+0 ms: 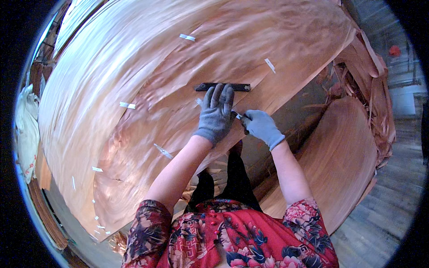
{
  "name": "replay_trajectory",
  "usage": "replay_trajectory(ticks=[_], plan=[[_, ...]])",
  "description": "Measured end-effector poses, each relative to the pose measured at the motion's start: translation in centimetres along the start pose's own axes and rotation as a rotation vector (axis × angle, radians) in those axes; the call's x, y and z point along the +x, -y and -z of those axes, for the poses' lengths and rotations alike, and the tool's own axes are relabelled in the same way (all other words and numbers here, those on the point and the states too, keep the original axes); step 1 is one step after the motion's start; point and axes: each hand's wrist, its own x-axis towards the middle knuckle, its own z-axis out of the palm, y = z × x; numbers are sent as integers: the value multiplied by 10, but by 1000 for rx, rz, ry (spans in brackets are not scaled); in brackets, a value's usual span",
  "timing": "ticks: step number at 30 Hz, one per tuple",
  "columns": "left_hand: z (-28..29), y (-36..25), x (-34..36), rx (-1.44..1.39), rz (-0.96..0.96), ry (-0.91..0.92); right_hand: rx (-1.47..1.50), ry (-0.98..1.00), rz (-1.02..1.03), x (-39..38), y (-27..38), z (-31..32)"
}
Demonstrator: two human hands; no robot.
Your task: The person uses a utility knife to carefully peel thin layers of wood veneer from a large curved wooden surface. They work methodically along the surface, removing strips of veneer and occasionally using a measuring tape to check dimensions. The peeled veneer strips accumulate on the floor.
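Note:
A wide, thin sheet of reddish-brown wood veneer (214,58) lies rippled before me. My left hand (214,117), in a grey glove, lies flat on it with fingers stretched forward. Those fingertips rest on a straight black bar (241,87) that lies crosswise on the veneer. Close to its right, my gloved right hand (263,127) is closed around a small dark-handled tool (245,121) at the near edge of the sheet. A pale piece (238,116) shows at the tool's front; whether it is blade or tape I cannot tell. Short white tape strips (127,105) are stuck across the veneer.
On the right, a lower stack of brown veneer (335,152) has ragged scraps (373,89) along its far side. A dark gap (295,116) separates it from the sheet. A whitish bag (27,129) hangs at the far left. Grey floorboards (393,201) show at right.

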Motion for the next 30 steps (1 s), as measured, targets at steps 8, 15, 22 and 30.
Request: replay_trajectory(ticks=[8, 15, 22, 30], plan=[[-15, -10, 12, 8, 118, 185, -58, -269, 53, -29, 21, -31], [-3, 16, 11, -186, 128, 205, 271, -154, 254, -75, 32, -64], [94, 35, -84, -415, 329, -8, 724, 18, 68, -65, 46, -61], [184, 92, -347, 372, 1196, -348, 393, 292, 456, -36, 159, -91]])
